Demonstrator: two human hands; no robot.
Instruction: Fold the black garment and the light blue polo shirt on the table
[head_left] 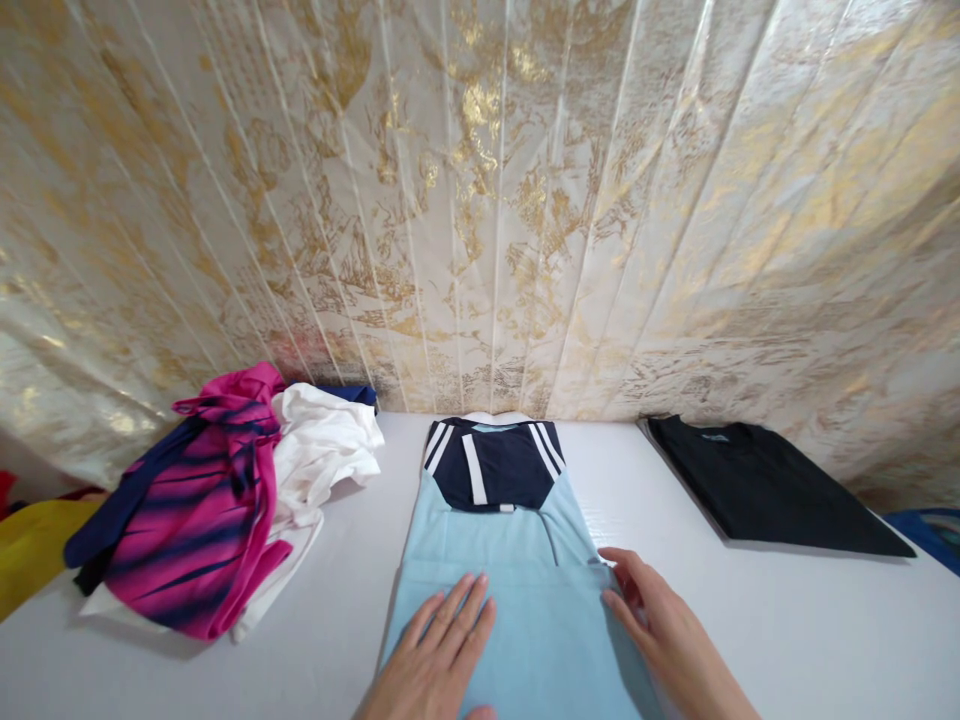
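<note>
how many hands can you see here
2: the left hand lies flat on the light blue garment; the right hand is at the garment's right edge. No others show.

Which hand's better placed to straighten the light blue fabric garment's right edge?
Likely right: the right hand is at that edge of the light blue fabric garment, the left hand on its left part.

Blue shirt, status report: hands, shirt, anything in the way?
Left hand flat on the blue shirt, right hand at its right edge. Shirt laid on the table, dark end farthest off. Clothes pile left, black shirt right, both apart.
</note>
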